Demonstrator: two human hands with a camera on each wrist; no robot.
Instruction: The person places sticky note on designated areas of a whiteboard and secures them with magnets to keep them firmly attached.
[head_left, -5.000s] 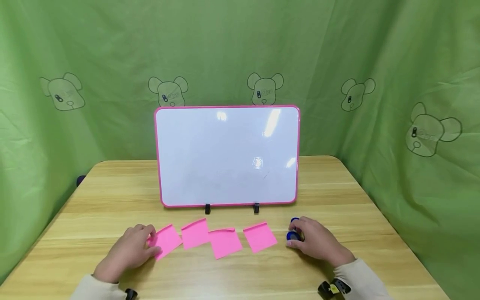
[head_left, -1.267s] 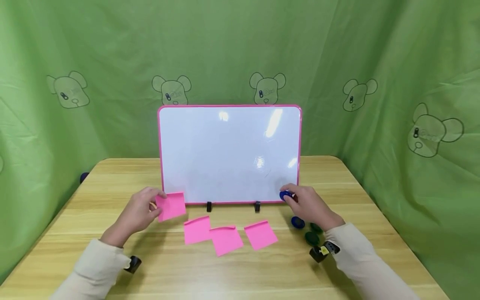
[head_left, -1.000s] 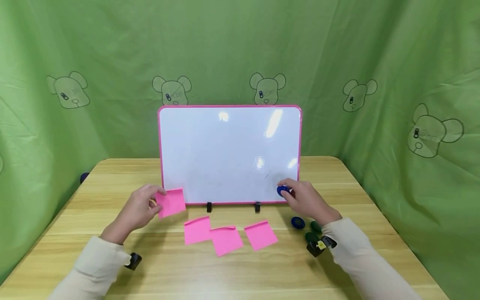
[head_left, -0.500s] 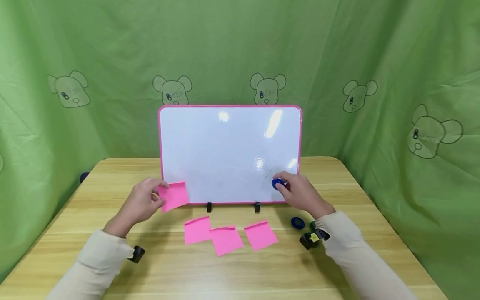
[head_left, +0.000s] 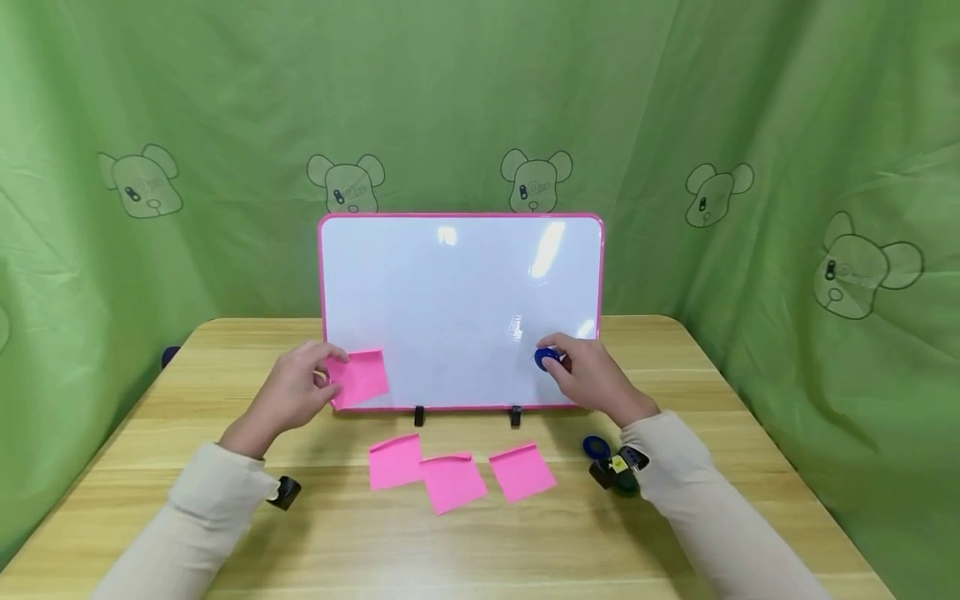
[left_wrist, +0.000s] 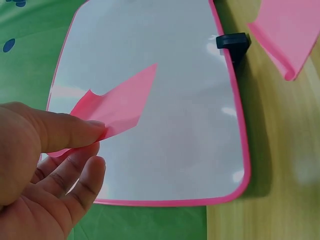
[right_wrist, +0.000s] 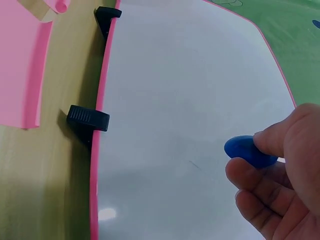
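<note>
Pink note (head_left: 365, 377) pinched in left grip (head_left: 291, 390), blue disc (head_left: 544, 359) pinched in right grip (head_left: 594, 372), whiteboard (head_left: 442, 304) just beyond both: apparently lining up the note, next calling for laying flat there.

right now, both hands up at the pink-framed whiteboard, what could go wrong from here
The square pink paper note is pinched at one side by the left hand and bends in the left wrist view, so it could crease or end up crooked. The smooth, round blue disc, pinched by the right hand, might slip and drop onto the wooden table.
</note>
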